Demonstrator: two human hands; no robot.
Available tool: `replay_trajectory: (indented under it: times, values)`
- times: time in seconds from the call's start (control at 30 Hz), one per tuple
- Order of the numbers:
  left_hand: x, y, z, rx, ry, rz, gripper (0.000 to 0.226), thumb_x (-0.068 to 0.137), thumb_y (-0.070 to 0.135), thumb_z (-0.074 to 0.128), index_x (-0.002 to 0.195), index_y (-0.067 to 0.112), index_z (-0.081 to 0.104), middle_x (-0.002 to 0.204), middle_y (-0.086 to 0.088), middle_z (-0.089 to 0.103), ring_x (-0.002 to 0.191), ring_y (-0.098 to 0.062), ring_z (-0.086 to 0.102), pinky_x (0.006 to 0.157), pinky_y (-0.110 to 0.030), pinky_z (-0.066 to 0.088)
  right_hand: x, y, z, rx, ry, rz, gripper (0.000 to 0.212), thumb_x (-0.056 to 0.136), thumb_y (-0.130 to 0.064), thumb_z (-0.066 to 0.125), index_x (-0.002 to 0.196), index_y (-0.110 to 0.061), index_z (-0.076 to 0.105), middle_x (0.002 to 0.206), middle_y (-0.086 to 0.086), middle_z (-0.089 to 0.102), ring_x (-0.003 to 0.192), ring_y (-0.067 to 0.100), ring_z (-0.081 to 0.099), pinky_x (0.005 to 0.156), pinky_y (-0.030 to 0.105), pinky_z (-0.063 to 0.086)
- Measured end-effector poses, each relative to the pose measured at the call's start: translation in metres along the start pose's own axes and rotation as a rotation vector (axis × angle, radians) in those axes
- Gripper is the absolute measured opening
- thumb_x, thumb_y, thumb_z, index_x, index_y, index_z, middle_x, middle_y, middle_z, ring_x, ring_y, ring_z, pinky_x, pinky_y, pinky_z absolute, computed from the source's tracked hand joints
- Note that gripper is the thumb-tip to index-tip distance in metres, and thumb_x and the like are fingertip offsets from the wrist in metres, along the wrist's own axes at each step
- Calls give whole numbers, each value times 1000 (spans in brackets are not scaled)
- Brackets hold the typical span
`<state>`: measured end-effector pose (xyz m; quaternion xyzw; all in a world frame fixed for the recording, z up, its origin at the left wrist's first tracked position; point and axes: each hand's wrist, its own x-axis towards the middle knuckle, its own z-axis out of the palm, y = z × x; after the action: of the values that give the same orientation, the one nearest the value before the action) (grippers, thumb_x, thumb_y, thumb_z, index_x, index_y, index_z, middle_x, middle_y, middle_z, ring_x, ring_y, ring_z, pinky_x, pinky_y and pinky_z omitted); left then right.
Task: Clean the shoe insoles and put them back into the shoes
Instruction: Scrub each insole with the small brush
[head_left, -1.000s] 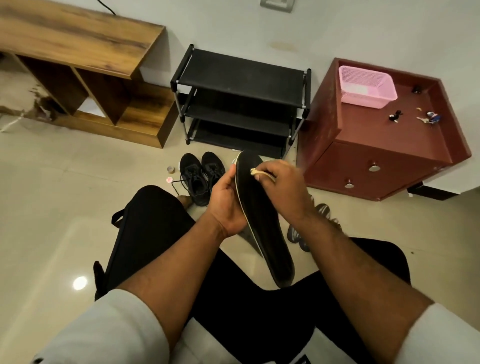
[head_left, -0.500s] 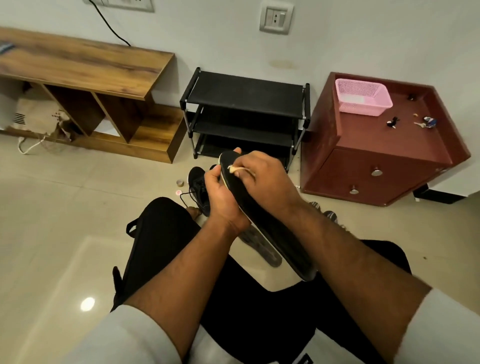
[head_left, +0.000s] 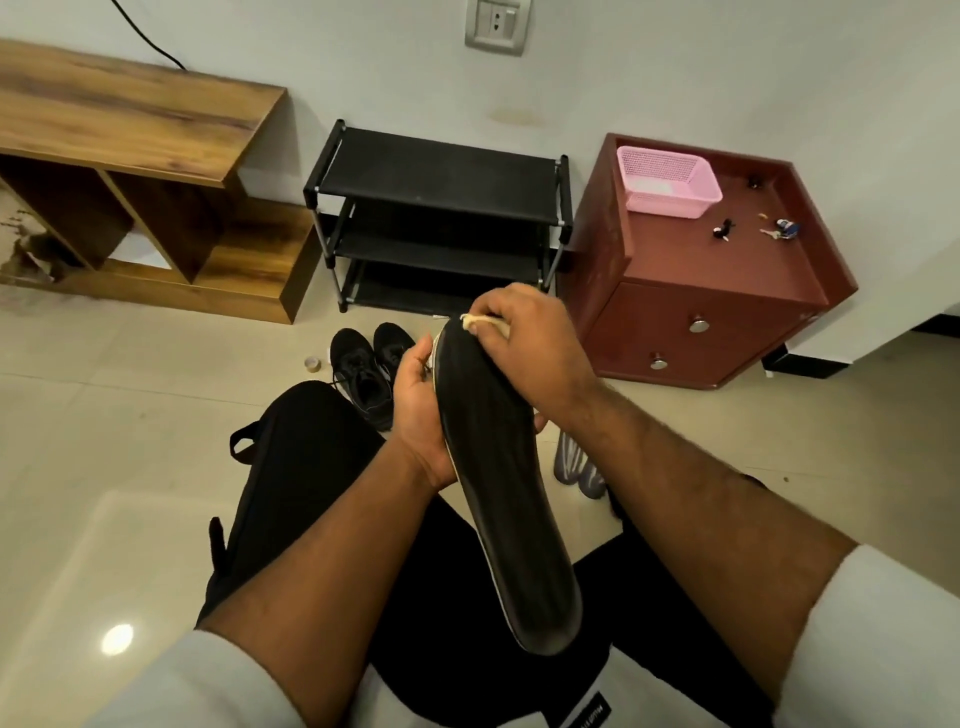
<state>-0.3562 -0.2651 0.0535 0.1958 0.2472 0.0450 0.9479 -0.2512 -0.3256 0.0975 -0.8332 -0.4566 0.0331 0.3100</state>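
Leftmost among the task items, the pair of black shoes (head_left: 371, 371) stands on the floor tiles in front of the black shoe rack (head_left: 441, 208), laces loose, well clear of the work in hand. Next, the left hand (head_left: 423, 410) cups the black insole (head_left: 498, 483) from beneath at its mid-length, fingers curled round the pale edge, so the toe end points toward the rack and the heel end hangs free over the lap. The insole appears light, thin and flexible; judged from its slight bow, it will sag or fold if held by one end only, so support under the middle, as now, is the sound hold. Its upper face looks smooth and somewhat glossy, hence possibly slick when damp. Further right, the right hand (head_left: 524, 348) pinches a small pale cloth or wipe (head_left: 480, 322) against the toe end, fingers closed on it. A second insole (head_left: 576, 462), grey underside up, lies on the floor beside the right knee, awaiting attention. Reinsertion is not yet begun.
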Motion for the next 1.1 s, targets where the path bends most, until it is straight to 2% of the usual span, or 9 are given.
replay_trajectory:
  times: [0.1,0.27,0.47,0.57,0.67,0.77,0.9,0.97,1.1]
  values:
    - [1,4,-9,71,10,-38,68,95,62,31,89,16,81,91,-14,74,77,-27,73,81,-45,52,-12,-2,8,9,-90,-63,15,91,-15,57,101,-15,68,96,-4,61,88,5,53,75,11,39]
    - [8,4,-15,132,-64,-88,71,93,70,35,129,15,63,119,-18,66,99,-31,68,83,-49,52,1,9,2,19,-48,25,15,89,-13,57,100,-18,67,94,-6,59,86,5,53,74,16,44]
    - [12,6,-22,47,-77,-84,70,90,71,36,107,16,77,109,-16,70,93,-28,69,78,-47,55,1,7,14,67,-61,-27,19,90,-13,57,107,-16,66,100,-4,62,91,4,54,77,12,44]
    - [16,9,-23,-12,-62,-99,72,91,69,37,112,12,75,117,-18,68,99,-32,69,81,-51,56,12,13,9,158,25,35,25,91,-10,59,114,-15,67,106,-6,63,97,2,56,86,10,43]
    - [18,7,-20,-47,-39,-128,75,91,70,39,127,10,66,135,-22,58,121,-36,60,89,-57,51,27,24,4,119,119,98,19,89,-10,62,103,-18,71,100,-8,67,96,6,60,88,26,50]
    - [18,5,-19,-49,-19,-139,72,91,68,40,132,12,61,129,-22,62,110,-37,65,85,-56,56,27,28,13,-162,-14,-78,19,90,-15,57,103,-22,69,102,-8,66,101,14,56,89,34,41]
    - [18,6,-21,-17,26,-139,69,92,67,39,126,13,64,121,-21,67,100,-35,69,79,-50,57,11,23,29,-83,27,-106,19,91,-9,52,100,-14,68,99,-1,65,96,14,55,87,33,44]
    - [17,8,-20,-14,41,-121,64,95,63,37,116,11,68,105,-20,72,87,-32,73,70,-44,60,4,19,31,-43,48,-129,18,90,-8,53,98,-12,69,97,0,67,95,14,57,86,31,46]
    - [18,8,-18,15,54,-98,60,96,60,37,117,12,66,95,-17,74,80,-28,74,63,-38,60,-5,12,26,-148,32,-190,25,92,-13,48,98,-15,71,97,0,71,90,19,59,77,34,48]
